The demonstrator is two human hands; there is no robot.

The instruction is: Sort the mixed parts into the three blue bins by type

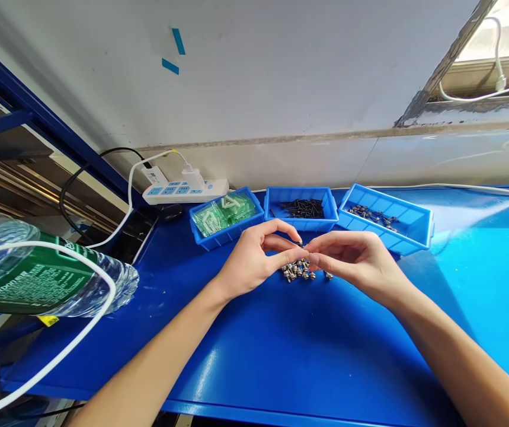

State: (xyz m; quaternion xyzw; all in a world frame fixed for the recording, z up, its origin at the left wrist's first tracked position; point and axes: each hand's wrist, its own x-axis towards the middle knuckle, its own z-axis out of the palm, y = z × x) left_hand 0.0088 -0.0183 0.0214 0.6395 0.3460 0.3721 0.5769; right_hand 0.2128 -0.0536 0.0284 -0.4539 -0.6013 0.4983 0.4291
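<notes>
My left hand (261, 255) and my right hand (358, 261) meet at the fingertips over the blue table (254, 350). Each is pinched closed on something too small to make out. Just below the fingertips lies a pile of small metal screws (296, 271), partly covered by my hands, with one piece (328, 276) apart to the right. Behind my hands, the middle blue bin (301, 225) holds dark screws (305, 208). The right bin (407, 237) contains silvery screws (374, 217), and the left bin (223, 238) holds green packets (224, 214).
A white power strip (210, 191) with plugs lies behind the left bin, beside the wall. At the left, a large bottle with a green label (54, 273) lies on its side, crossed by a white cable (107, 302). A blue metal frame (45, 127) rises at the far left.
</notes>
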